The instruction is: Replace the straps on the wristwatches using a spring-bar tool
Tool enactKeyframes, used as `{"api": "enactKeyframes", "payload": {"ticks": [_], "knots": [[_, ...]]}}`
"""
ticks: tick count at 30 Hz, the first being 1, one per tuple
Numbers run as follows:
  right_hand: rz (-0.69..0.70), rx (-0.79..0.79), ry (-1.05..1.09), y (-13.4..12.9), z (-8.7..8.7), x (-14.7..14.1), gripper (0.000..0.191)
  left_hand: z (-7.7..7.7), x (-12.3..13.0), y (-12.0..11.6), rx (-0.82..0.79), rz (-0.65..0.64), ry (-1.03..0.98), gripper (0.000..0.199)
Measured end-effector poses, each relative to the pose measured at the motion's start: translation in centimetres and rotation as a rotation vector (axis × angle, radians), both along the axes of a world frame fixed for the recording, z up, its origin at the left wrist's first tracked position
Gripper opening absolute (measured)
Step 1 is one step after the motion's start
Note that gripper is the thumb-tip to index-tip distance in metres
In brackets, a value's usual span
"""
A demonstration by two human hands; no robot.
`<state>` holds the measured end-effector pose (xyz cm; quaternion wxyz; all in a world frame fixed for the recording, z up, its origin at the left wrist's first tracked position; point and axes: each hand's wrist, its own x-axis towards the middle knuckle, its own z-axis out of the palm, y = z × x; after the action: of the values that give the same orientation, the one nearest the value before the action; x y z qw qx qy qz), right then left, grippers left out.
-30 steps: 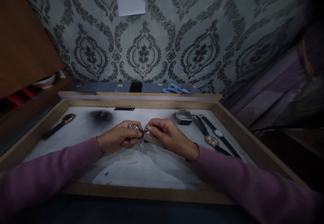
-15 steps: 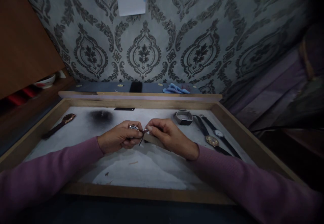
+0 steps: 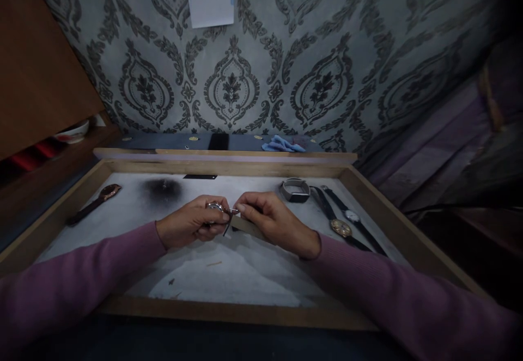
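My left hand [image 3: 196, 219] is closed around a wristwatch [image 3: 215, 207] with a round silver case, thumb along its edge. Close beside it, my right hand [image 3: 272, 219] pinches a thin silver pin-like piece [image 3: 233, 210] that reaches to the watch's side. A flat grey-brown strip [image 3: 248, 227], perhaps a watch strap, also sits in the right hand, its far part hidden under the fingers. Below the watch, a thin dark piece [image 3: 227, 227] slants down between the hands. Both hands are above the white-bottomed wooden tray [image 3: 229, 307].
On the left of the tray lies a dark-strapped watch [image 3: 109, 191]. To the right are a grey-banded watch [image 3: 295, 190], a gold-faced watch [image 3: 340, 228] and a white-faced watch [image 3: 352, 215]. A black strip [image 3: 200, 176] lies at the back; a blue cloth [image 3: 283, 144] is beyond the rim.
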<state>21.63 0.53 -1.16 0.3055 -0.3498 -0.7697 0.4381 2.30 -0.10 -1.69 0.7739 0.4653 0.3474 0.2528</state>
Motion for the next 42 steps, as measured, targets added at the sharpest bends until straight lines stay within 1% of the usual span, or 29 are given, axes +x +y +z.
{"api": "enactKeyframes", "payload": {"ticks": [7, 20, 26, 31, 38, 42], "knots": [[-0.005, -0.012, 0.008, 0.03, -0.22, -0.01, 0.023, 0.11, -0.07, 0.02, 0.01, -0.012, -0.007, 0.014], [-0.028, 0.04, -0.025, -0.04, -0.29, -0.01, 0.023, 0.12, -0.06, -0.11, -0.01, -0.01, 0.005, 0.014], [-0.002, 0.005, -0.043, -0.07, -0.2, 0.03, 0.02, 0.17, 0.09, -0.23, -0.004, -0.033, 0.016, 0.014], [-0.032, -0.009, -0.036, -0.16, 0.13, 0.01, 0.02, 0.22, 0.06, -0.13, 0.008, -0.015, 0.002, 0.015], [-0.039, -0.138, 0.05, -0.12, 0.14, 0.01, 0.025, 0.27, 0.02, -0.09, 0.02, 0.013, 0.0, 0.018], [-0.036, -0.17, 0.077, -0.17, 0.38, 0.09, 0.029, 0.3, 0.0, -0.11, 0.028, 0.015, -0.007, 0.018]]}}
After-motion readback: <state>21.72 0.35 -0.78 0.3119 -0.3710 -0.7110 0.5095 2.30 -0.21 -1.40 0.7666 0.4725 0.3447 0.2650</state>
